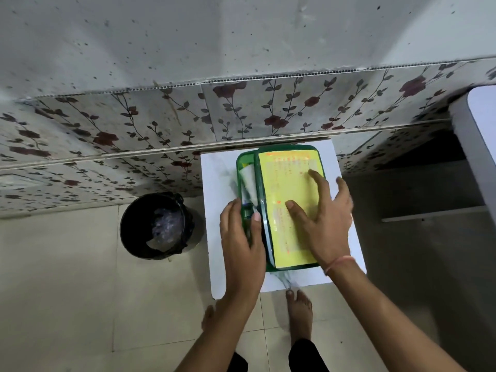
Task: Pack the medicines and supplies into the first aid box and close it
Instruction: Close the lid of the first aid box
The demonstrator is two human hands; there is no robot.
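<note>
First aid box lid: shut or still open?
Not fully shut. The lid sits offset under the right hand, and contents show in the box's exposed left strip.

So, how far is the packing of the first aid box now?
Mostly done: white supplies already lie inside the green box, and nothing loose shows on the white table. In hand: the right hand lies flat on the yellow lid, while the left hand holds the box's near left edge. Left: a gap remains on the left side, so the lid is not fully shut.
</note>
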